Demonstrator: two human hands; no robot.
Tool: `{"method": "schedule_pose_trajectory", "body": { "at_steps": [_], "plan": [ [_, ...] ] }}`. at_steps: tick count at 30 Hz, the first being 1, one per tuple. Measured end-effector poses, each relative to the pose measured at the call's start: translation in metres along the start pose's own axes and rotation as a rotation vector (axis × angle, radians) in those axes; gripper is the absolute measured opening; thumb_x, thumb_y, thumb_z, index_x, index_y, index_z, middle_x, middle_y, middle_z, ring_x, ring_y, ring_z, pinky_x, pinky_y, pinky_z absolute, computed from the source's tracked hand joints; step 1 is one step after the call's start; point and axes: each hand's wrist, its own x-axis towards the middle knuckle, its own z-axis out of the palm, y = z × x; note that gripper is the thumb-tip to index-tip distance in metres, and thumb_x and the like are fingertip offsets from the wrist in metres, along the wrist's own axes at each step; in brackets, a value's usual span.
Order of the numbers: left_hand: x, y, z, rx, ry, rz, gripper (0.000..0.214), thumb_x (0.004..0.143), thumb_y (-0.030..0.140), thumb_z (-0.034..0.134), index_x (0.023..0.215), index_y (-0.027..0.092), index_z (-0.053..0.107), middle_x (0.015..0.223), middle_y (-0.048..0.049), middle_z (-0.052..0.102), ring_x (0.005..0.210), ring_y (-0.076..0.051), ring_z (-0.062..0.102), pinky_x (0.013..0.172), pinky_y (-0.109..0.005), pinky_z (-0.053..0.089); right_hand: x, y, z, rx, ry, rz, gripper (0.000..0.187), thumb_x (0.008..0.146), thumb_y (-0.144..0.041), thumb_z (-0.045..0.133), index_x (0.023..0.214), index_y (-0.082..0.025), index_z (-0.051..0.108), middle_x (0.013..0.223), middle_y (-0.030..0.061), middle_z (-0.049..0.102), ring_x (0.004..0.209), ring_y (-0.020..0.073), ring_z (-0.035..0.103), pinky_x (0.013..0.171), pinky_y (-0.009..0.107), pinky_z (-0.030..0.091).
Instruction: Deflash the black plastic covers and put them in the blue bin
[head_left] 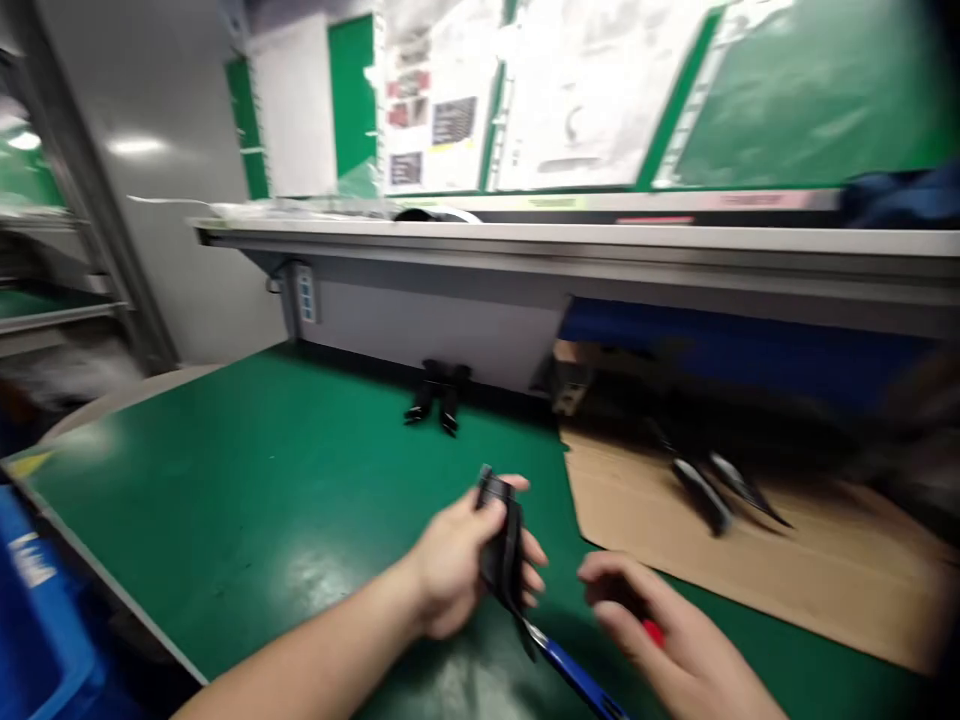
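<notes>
Hands: 2, both the person's own; left hand [454, 565], right hand [652, 640]
Left fingers [534, 548]: closed, gripping black strap-like piece [499, 540]
Right fingers [622, 590]: curled, partly closed beside red item [654, 632]; cannot tell if gripping it
Blue-handled tool [577, 680]: 1, runs out from under black strap-like piece, touching it
Main item position: in left hand, above green-topped surface [225, 500]
Main item direction: long axis roughly upright, tilted; lower end leads down-right into blue handle, which is cut off by bottom edge of view
Red item: 1, mostly hidden by right hand
Black items: 2 on surface near back wall [439, 395], lying side by side
Cardboard sheet [757, 560]: 1, on surface at right
Dark blurred items: 2 on cardboard sheet [701, 495], kind unclear
Blue bin [37, 620]: 1, lower left
Papers [442, 110]: several, on green board behind shelf [525, 235]
Writing: blurred, none readable
</notes>
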Motion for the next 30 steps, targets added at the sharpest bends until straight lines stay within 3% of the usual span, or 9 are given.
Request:
{"method": "schedule_pose_trajectory", "body": {
  "at_steps": [1,3,6,10,15,19,24,27,30],
  "plan": [
    [0.004,0.003,-0.003,-0.027,-0.003,-0.001,0.047,0.092,0.044,0.051,0.133,0.022,0.045,0.087,-0.0057,0.066,0.067,-0.015,0.062,0.064,-0.029,0.051,-0.006,-0.002,-0.004,0.026,-0.14,0.053,0.009,0.092,-0.031,0.055,0.098,-0.024,0.058,0.088,-0.0017,0.061,0.079,0.0175,0.059,0.068,0.023,0.048],
    [0.009,0.009,-0.008,-0.073,0.031,-0.023,0.046,0.095,0.041,0.044,0.14,0.031,0.034,0.104,-0.0082,0.065,0.079,-0.018,0.064,0.069,-0.036,0.054,-0.01,-0.008,-0.006,0.018,-0.355,0.145,0.017,0.079,-0.022,0.07,0.09,-0.025,0.057,0.085,-0.0041,0.06,0.077,0.0173,0.057,0.067,0.022,0.044],
    [0.007,0.015,-0.01,-0.107,0.089,-0.044,0.045,0.096,0.036,0.045,0.139,0.034,0.034,0.116,-0.0108,0.061,0.092,-0.023,0.064,0.077,-0.048,0.055,-0.009,-0.012,0.001,-0.082,-0.43,0.219,0.021,0.072,-0.012,0.071,0.083,-0.023,0.057,0.087,-0.0024,0.06,0.079,0.0185,0.056,0.067,0.024,0.04],
    [0.002,0.016,-0.005,-0.062,0.074,-0.047,0.032,0.095,0.035,0.046,0.126,0.026,0.049,0.123,-0.0121,0.057,0.097,-0.025,0.062,0.075,-0.046,0.055,-0.007,0.0,-0.004,-0.061,-0.331,0.224,0.006,0.089,-0.021,0.052,0.084,-0.022,0.055,0.087,0.0016,0.06,0.078,0.0205,0.057,0.07,0.028,0.042],
    [0.002,0.007,-0.004,0.163,-0.022,-0.139,0.03,0.093,0.039,0.047,0.085,0.012,0.059,0.115,-0.0139,0.059,0.071,-0.016,0.062,0.061,-0.028,0.051,-0.001,0.007,-0.032,0.136,-0.137,0.294,0.032,0.101,-0.046,0.028,0.104,-0.024,0.051,0.089,0.0038,0.059,0.08,0.0231,0.058,0.067,0.031,0.047],
    [-0.004,0.001,-0.001,0.393,-0.161,-0.264,0.039,0.09,0.046,0.047,0.082,0.011,0.061,0.093,-0.01,0.063,0.056,-0.011,0.058,0.055,-0.024,0.044,0.001,0.0,-0.032,0.138,-0.07,0.081,0.027,0.101,-0.046,0.039,0.12,-0.029,0.049,0.114,0.0046,0.056,0.107,0.0236,0.054,0.088,0.032,0.045],
    [-0.011,0.001,0.008,0.635,-0.257,-0.394,0.048,0.088,0.054,0.046,0.091,0.011,0.066,0.075,-0.0032,0.056,0.053,-0.011,0.054,0.051,-0.02,0.039,-0.01,0.004,-0.013,0.002,-0.022,-0.261,0.029,0.106,-0.029,0.024,0.118,-0.027,0.05,0.086,0.0027,0.054,0.072,0.0197,0.053,0.062,0.03,0.043],
    [-0.013,0.0,0.011,0.648,-0.272,-0.458,0.046,0.089,0.053,0.046,0.088,0.011,0.066,0.072,-0.0023,0.056,0.054,-0.01,0.052,0.052,-0.019,0.039,-0.017,0.004,-0.007,-0.134,0.021,-0.353,0.033,0.106,-0.043,0.027,0.12,-0.024,0.05,0.085,0.0037,0.051,0.069,0.0209,0.047,0.06,0.032,0.038],
    [-0.013,-0.003,0.012,0.6,-0.311,-0.5,0.041,0.091,0.05,0.046,0.09,0.013,0.064,0.079,-0.0034,0.061,0.058,-0.008,0.051,0.054,-0.017,0.039,-0.019,0.002,-0.005,-0.272,0.075,-0.342,0.044,0.101,-0.059,0.032,0.113,-0.021,0.053,0.085,0.0048,0.049,0.071,0.0231,0.044,0.062,0.034,0.033]
  ]
}}
